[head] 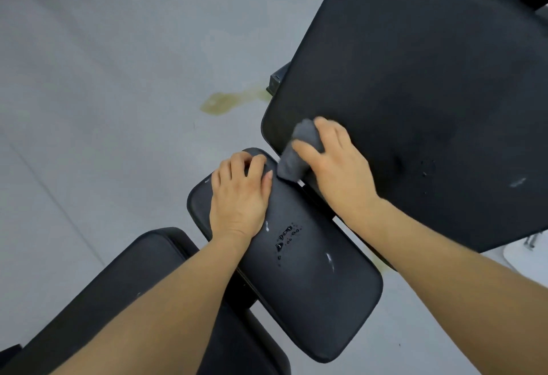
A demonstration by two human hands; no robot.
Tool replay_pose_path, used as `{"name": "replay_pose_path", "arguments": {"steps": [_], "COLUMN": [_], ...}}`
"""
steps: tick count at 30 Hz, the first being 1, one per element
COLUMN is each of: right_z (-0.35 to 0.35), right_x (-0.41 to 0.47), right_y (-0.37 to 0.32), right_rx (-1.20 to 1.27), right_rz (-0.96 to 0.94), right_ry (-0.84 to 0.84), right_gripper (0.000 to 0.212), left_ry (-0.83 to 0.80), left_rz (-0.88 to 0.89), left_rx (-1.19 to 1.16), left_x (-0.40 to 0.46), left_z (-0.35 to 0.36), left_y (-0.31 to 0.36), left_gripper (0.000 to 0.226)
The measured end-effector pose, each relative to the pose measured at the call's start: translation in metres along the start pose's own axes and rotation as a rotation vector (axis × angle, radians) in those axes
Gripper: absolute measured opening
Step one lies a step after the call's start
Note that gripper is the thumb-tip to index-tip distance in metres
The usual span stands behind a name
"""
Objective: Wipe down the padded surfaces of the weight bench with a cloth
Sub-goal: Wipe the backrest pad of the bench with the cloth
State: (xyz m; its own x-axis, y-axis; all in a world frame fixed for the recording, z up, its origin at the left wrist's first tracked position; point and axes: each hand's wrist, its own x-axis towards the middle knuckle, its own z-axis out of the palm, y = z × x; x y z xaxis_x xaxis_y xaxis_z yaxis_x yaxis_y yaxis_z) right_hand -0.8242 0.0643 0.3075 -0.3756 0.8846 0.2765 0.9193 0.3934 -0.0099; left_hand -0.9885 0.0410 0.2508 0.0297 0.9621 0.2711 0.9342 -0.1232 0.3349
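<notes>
Right hand (335,164) around cloth (299,152)

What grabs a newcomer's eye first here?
The right hand gripping a bunched grey cloth at the lower corner of the big black back pad. Then the left hand resting on the seat pad, and the yellowish floor stain at centre.

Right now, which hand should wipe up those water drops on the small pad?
Right hand, probably: it grips the cloth beside the small pad. Left hand rests there, holding nothing.
</notes>
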Motion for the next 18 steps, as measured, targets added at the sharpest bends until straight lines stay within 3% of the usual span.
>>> {"name": "replay_pose_path", "arguments": {"steps": [5,10,13,18], "right_z": [0.005,-0.015,-0.026,0.000], "right_x": [0.038,-0.041,-0.062,0.008], "right_y": [-0.015,0.017,0.024,0.007], "right_rx": [-0.104,-0.105,-0.062,-0.076], "right_rz": [-0.006,-0.077,-0.060,-0.016], "right_ry": [-0.001,0.017,0.032,0.061], "right_gripper": [0.040,0.023,0.030,0.032], "left_ry": [0.007,0.012,0.019,0.022], "left_rz": [-0.002,0.001,0.005,0.007], "left_rx": [0.003,-0.011,-0.003,0.005], "left_x": [-0.001,-0.002,-0.001,-0.001], "left_z": [0.000,-0.001,-0.001,0.001], "left_y": [-0.001,-0.002,-0.001,0.000], "left_gripper": [0.026,0.024,0.024,0.023]}}
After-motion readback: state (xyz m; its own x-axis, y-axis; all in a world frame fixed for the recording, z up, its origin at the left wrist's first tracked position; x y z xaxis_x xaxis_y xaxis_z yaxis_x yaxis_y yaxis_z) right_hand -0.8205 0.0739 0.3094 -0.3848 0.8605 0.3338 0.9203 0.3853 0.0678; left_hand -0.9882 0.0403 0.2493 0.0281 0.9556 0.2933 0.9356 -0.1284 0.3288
